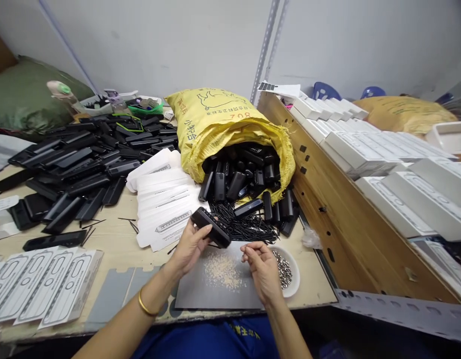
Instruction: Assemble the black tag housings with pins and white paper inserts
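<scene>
My left hand is closed round a black plastic casing, held a little above the dark grey mat. My right hand hovers over the mat with its fingers pinched together on something too small to make out. Just right of it sits a white bowl of small metal screws. Behind both hands lies a heap of thin black pins.
A yellow woven sack spills black casings at the back centre. More black casings cover the table's left side. White flat cartons lie fanned in the middle, printed sheets at front left. A wooden partition holds white boxes on the right.
</scene>
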Demonstrator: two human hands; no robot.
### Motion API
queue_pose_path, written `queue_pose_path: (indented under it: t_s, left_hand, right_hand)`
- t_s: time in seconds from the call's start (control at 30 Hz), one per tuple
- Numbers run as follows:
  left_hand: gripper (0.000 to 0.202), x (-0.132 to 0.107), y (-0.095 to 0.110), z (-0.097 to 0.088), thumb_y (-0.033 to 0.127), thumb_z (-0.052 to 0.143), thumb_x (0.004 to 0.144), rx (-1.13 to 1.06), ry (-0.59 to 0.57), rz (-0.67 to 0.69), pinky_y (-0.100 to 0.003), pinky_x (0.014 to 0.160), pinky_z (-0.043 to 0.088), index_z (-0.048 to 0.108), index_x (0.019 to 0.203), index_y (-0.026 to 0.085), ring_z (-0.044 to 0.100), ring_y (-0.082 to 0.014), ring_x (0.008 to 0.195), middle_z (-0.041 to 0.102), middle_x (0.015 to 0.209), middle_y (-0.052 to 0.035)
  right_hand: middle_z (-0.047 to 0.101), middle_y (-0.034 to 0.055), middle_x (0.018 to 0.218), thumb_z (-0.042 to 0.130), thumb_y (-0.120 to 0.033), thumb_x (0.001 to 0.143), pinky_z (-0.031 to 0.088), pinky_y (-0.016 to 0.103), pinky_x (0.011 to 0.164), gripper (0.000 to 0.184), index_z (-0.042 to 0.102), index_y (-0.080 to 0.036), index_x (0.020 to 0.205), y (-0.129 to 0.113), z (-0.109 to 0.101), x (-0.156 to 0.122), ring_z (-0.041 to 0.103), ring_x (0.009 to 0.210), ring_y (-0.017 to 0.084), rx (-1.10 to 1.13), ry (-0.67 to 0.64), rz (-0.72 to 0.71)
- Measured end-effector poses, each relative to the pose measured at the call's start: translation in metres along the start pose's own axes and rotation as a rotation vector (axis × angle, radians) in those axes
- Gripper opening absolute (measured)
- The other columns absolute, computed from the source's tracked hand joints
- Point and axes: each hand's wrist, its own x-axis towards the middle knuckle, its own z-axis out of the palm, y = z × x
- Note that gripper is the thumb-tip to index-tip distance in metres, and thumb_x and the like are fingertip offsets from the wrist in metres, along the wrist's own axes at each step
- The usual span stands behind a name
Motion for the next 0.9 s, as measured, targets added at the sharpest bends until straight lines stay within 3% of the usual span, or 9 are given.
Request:
queue_pose_path:
  t_s: [0.1,0.23,0.47,0.63,0.73,0.8,0.9]
  left_hand:
    - [0.029,-0.018,-0.012,0.002,0.021,0.068,0.079,-0.292,0.054,-0.175,-0.041,0.086,0.055,0.055,0.105,0.02,0.066,-0.0184,0.091,0.068,0.106,-0.0062]
    - [0.013,-0.021,-0.018,-0.003,0.019,0.063,0.085,-0.443,0.157,-0.245,-0.039,0.085,0.056,0.058,0.097,0.016,0.067,-0.0173,0.089,0.069,0.099,-0.0068]
    - [0.012,-0.027,-0.017,-0.003,0.02,0.061,0.086,-0.445,0.162,-0.243,-0.037,0.085,0.057,0.061,0.096,0.014,0.067,-0.0176,0.09,0.069,0.102,-0.0087]
    - [0.015,-0.029,-0.02,0.0,0.02,0.06,0.087,-0.404,0.17,-0.21,-0.04,0.088,0.055,0.059,0.1,0.014,0.068,-0.0191,0.091,0.069,0.104,-0.0097]
    - [0.021,-0.036,-0.01,-0.003,0.021,0.064,0.084,-0.351,0.209,-0.211,-0.042,0.089,0.055,0.057,0.103,0.016,0.068,-0.02,0.092,0.069,0.106,-0.0093]
    - [0.027,-0.047,0.0,-0.01,0.025,0.067,0.08,-0.264,0.204,-0.128,-0.044,0.091,0.053,0.058,0.105,0.02,0.066,-0.0224,0.097,0.069,0.108,-0.0079]
    - [0.031,-0.066,0.006,-0.025,0.032,0.072,0.073,0.063,0.096,0.198,-0.047,0.095,0.049,0.063,0.101,0.026,0.064,-0.0276,0.104,0.07,0.108,-0.0051]
  right_hand:
    - [0.066,0.0037,0.08,0.064,-0.035,0.081,0.05,0.031,0.07,0.017,0.063,-0.018,0.084,0.005,0.022,-0.006,0.06,0.072,0.016,-0.211,0.032,-0.16]
    - [0.064,0.004,0.083,0.055,-0.03,0.088,0.048,0.033,0.076,0.014,0.063,-0.019,0.084,0.006,0.031,-0.015,0.06,0.082,0.018,-0.469,0.036,-0.384]
    - [0.061,0.0028,0.08,0.05,-0.026,0.09,0.046,0.032,0.073,0.013,0.059,-0.02,0.083,0.006,0.034,-0.017,0.058,0.079,0.018,-0.542,0.027,-0.425]
    - [0.06,0.0027,0.08,0.053,-0.024,0.088,0.046,0.032,0.073,0.01,0.059,-0.021,0.08,0.013,0.038,-0.013,0.057,0.079,0.018,-0.457,-0.002,-0.452]
    - [0.059,0.0016,0.078,0.055,-0.023,0.087,0.046,0.032,0.072,0.01,0.059,-0.021,0.079,0.023,0.039,-0.017,0.057,0.078,0.017,-0.387,-0.049,-0.429]
    - [0.059,0.0021,0.081,0.055,-0.024,0.087,0.047,0.031,0.073,0.008,0.061,-0.021,0.082,0.027,0.035,-0.022,0.057,0.08,0.017,-0.381,-0.122,-0.396]
    - [0.062,0.0038,0.089,0.054,-0.026,0.088,0.047,0.031,0.075,0.01,0.061,-0.021,0.093,0.022,0.024,-0.023,0.058,0.083,0.018,-0.411,-0.129,-0.34]
